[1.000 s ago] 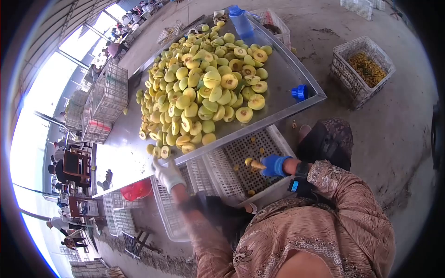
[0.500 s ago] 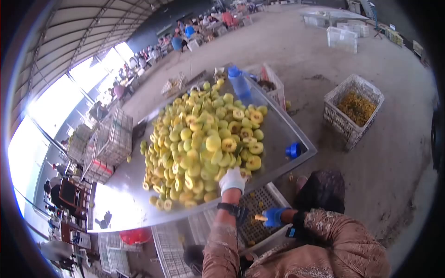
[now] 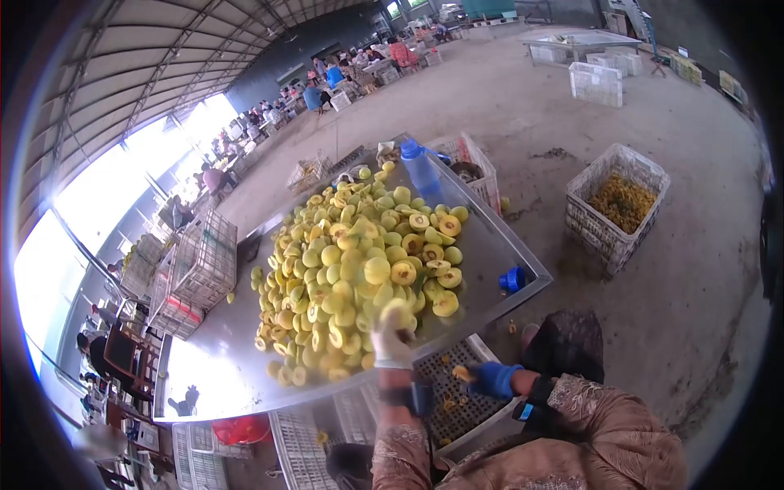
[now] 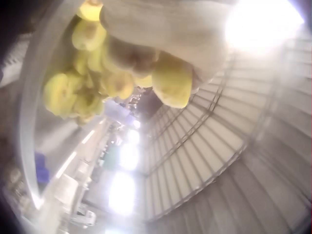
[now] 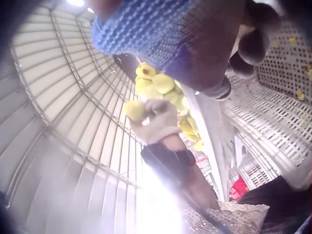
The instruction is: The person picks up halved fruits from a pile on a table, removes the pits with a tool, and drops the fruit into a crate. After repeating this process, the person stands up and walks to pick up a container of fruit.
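Metal table (image 3: 490, 257), fruit heap (image 3: 327, 282), hands (image 3: 394, 347) (image 3: 494, 380), blurred held fruit (image 5: 135, 110), indistinct tan object (image 3: 463, 373)

In the head view, blur softens the left hand (image 3: 394, 347) at 6 o'clock and the fruit (image 3: 398, 313) in its grip. At 5 o'clock, the right hand (image 3: 493, 380) holds a tan piece (image 3: 462, 373) too small to identify. A red object (image 3: 243, 429) at 7 o'clock is partly hidden by the table (image 3: 486, 265). Distant people (image 3: 335, 77) at 11 o'clock are too small to distinguish. The upper edge crops the left hand at 12 o'clock in the left wrist view.
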A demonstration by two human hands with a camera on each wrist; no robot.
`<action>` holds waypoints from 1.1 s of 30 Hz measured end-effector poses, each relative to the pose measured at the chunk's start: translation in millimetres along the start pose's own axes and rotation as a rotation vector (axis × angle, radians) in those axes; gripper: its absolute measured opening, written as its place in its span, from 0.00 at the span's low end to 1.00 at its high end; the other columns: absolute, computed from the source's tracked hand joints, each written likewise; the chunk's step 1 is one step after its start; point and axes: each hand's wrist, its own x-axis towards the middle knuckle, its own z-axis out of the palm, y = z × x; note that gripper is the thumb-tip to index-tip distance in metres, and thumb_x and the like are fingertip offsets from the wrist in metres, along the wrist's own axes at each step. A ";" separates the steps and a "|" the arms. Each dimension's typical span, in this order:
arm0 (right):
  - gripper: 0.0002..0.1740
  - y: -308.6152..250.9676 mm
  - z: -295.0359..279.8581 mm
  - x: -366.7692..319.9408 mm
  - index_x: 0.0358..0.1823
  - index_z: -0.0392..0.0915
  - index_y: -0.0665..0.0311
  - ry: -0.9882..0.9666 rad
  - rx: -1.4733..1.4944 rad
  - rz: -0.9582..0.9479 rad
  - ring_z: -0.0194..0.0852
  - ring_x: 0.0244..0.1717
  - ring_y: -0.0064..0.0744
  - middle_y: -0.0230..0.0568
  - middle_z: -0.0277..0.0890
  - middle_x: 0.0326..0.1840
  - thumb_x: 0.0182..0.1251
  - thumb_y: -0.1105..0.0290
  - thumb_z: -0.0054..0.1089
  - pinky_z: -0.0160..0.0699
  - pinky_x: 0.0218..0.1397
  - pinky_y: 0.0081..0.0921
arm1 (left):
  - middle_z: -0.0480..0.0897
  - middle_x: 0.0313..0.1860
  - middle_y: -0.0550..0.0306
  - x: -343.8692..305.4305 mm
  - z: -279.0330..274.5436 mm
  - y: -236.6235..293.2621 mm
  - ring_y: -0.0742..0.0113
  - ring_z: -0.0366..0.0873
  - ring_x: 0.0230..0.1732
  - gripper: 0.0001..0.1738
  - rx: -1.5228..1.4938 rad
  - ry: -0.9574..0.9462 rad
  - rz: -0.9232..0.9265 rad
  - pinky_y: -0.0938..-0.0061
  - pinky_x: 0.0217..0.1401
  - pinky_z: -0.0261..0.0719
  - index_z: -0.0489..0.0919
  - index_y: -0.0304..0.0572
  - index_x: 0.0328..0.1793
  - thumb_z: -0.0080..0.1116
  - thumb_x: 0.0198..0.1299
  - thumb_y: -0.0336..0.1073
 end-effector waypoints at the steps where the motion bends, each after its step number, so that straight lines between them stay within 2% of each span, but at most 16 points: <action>1: 0.25 -3.8 -5.8 -3.6 0.49 0.74 0.67 0.038 0.048 0.012 0.79 0.41 0.57 0.58 0.79 0.37 0.62 0.51 0.56 0.75 0.45 0.41 | 0.80 0.38 0.57 -7.8 0.8 9.8 0.67 0.77 0.33 0.19 -0.202 -0.002 0.025 0.74 0.32 0.75 0.76 0.41 0.49 0.53 0.62 0.48; 2: 0.26 -8.9 -11.5 -5.4 0.50 0.73 0.66 0.046 0.059 0.041 0.79 0.38 0.53 0.55 0.79 0.35 0.63 0.51 0.56 0.75 0.41 0.39 | 0.80 0.37 0.59 -12.7 -2.0 16.9 0.69 0.76 0.33 0.19 -0.403 0.001 0.055 0.74 0.29 0.73 0.76 0.42 0.47 0.49 0.63 0.50; 3: 0.26 -15.1 -17.9 -5.4 0.51 0.72 0.66 0.053 0.069 0.068 0.79 0.34 0.49 0.53 0.79 0.34 0.63 0.50 0.56 0.75 0.38 0.37 | 0.77 0.24 0.61 -4.4 -15.4 14.8 0.65 0.73 0.24 0.21 -0.558 0.090 0.022 0.73 0.25 0.69 0.77 0.47 0.38 0.48 0.60 0.56; 4: 0.27 -21.6 -24.0 -4.9 0.52 0.71 0.65 0.063 0.080 0.093 0.79 0.30 0.45 0.50 0.79 0.32 0.63 0.50 0.57 0.76 0.35 0.35 | 0.77 0.25 0.61 -20.1 -12.0 29.7 0.64 0.73 0.25 0.18 -0.592 0.027 0.103 0.70 0.26 0.70 0.78 0.47 0.37 0.51 0.60 0.53; 6: 0.25 -35.1 -28.9 -5.7 0.54 0.69 0.64 0.000 0.315 0.025 0.74 0.23 0.33 0.42 0.77 0.29 0.65 0.52 0.57 0.72 0.26 0.28 | 0.78 0.26 0.62 -25.1 -18.5 36.0 0.65 0.74 0.26 0.16 -0.835 0.194 0.057 0.72 0.26 0.71 0.78 0.46 0.39 0.54 0.59 0.50; 10: 0.21 -85.6 -43.6 -19.8 0.53 0.67 0.61 -0.071 0.563 0.032 0.63 0.16 0.15 0.28 0.71 0.25 0.67 0.56 0.57 0.62 0.16 0.17 | 0.79 0.27 0.63 -51.0 -7.6 48.0 0.68 0.75 0.27 0.13 -0.713 0.199 0.165 0.78 0.25 0.70 0.78 0.45 0.40 0.58 0.58 0.46; 13: 0.20 -112.3 -50.6 -27.3 0.52 0.67 0.62 -0.114 0.549 0.032 0.64 0.14 0.17 0.30 0.71 0.24 0.67 0.57 0.56 0.63 0.15 0.17 | 0.78 0.28 0.66 -57.9 -13.7 45.0 0.73 0.74 0.25 0.12 -0.686 0.203 0.214 0.83 0.21 0.66 0.78 0.46 0.42 0.60 0.58 0.43; 16: 0.19 -122.3 -47.5 -26.0 0.55 0.66 0.61 -0.118 0.557 0.005 0.65 0.13 0.17 0.29 0.71 0.23 0.68 0.60 0.55 0.61 0.13 0.16 | 0.77 0.29 0.67 -67.5 -19.9 40.1 0.75 0.72 0.24 0.14 -0.492 0.210 0.215 0.83 0.20 0.65 0.78 0.47 0.47 0.57 0.60 0.45; 19: 0.20 -124.9 -42.3 -23.4 0.57 0.65 0.62 -0.139 0.594 0.011 0.66 0.11 0.17 0.31 0.72 0.22 0.68 0.63 0.54 0.61 0.11 0.15 | 0.77 0.31 0.66 -75.3 -23.2 28.2 0.76 0.70 0.25 0.22 -0.289 0.194 0.262 0.83 0.25 0.69 0.75 0.43 0.56 0.47 0.67 0.50; 20: 0.20 -124.6 -37.9 -23.3 0.57 0.64 0.62 -0.155 0.614 0.026 0.66 0.11 0.18 0.31 0.72 0.22 0.68 0.63 0.54 0.61 0.11 0.15 | 0.77 0.32 0.64 -83.2 -21.9 28.5 0.74 0.72 0.27 0.22 -0.255 0.176 0.236 0.82 0.28 0.71 0.75 0.42 0.56 0.46 0.68 0.51; 22: 0.22 -126.8 -31.1 -20.4 0.58 0.63 0.64 -0.139 0.624 0.045 0.65 0.10 0.19 0.33 0.72 0.22 0.68 0.63 0.55 0.61 0.10 0.16 | 0.78 0.35 0.61 -88.6 -15.2 30.2 0.70 0.75 0.32 0.23 -0.549 0.173 0.103 0.77 0.35 0.76 0.74 0.40 0.53 0.45 0.68 0.52; 23: 0.22 -127.6 -27.9 -18.7 0.59 0.63 0.64 -0.120 0.624 0.047 0.65 0.10 0.19 0.34 0.72 0.22 0.68 0.63 0.55 0.61 0.10 0.16 | 0.78 0.37 0.58 -88.2 -21.7 25.0 0.67 0.76 0.37 0.22 -0.599 0.169 0.073 0.72 0.39 0.78 0.74 0.40 0.51 0.47 0.68 0.52; 24: 0.23 -126.9 -24.4 -16.8 0.59 0.62 0.65 -0.130 0.626 0.044 0.65 0.10 0.20 0.34 0.72 0.22 0.68 0.63 0.55 0.61 0.10 0.16 | 0.78 0.38 0.57 -89.5 -21.9 23.4 0.66 0.77 0.38 0.22 -0.625 0.185 0.054 0.73 0.40 0.78 0.74 0.39 0.51 0.48 0.67 0.52; 29: 0.26 -117.5 -12.3 -8.3 0.61 0.61 0.66 -0.102 0.553 -0.001 0.63 0.10 0.20 0.34 0.70 0.22 0.68 0.60 0.56 0.61 0.11 0.17 | 0.78 0.41 0.54 -94.7 -32.6 11.6 0.64 0.77 0.41 0.26 -0.371 0.117 0.157 0.70 0.44 0.78 0.73 0.35 0.51 0.48 0.67 0.54; 33: 0.24 -123.0 -10.3 -8.9 0.60 0.63 0.63 -0.052 0.453 -0.002 0.62 0.11 0.18 0.32 0.69 0.21 0.68 0.60 0.56 0.61 0.12 0.17 | 0.78 0.41 0.52 -98.6 -27.6 7.7 0.66 0.76 0.40 0.30 -0.186 0.213 0.245 0.74 0.46 0.75 0.75 0.30 0.51 0.42 0.69 0.56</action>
